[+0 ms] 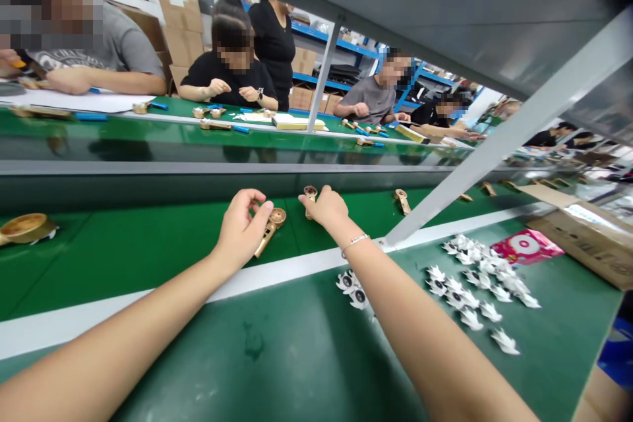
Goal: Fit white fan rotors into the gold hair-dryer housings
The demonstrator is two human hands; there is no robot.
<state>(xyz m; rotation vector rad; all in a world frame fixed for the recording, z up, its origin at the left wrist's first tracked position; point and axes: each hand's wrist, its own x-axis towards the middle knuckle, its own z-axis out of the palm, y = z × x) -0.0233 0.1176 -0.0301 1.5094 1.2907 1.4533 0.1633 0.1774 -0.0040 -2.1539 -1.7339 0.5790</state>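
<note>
My left hand [242, 227] hovers over the green conveyor belt, its fingers curved and the thumb apart from them, with nothing visible in the grasp. Right beside its thumb lies a gold handheld-fan housing [268, 241], a round head on a slim handle. Farther right, my right hand [329, 206] has its fingers closed around a second gold fan housing [310, 192], its round open head facing up. Part of that housing is hidden by the fingers. Another fan housing [402, 202] rests on the belt to the right.
White fan blades [455, 293] lie in clusters on the green bench, some under my right forearm. A slanted white post [445, 191] stands right of my hand. A cardboard box [588, 237] sits at the right. Several people work across the belt; a large gold part [28, 229] lies left.
</note>
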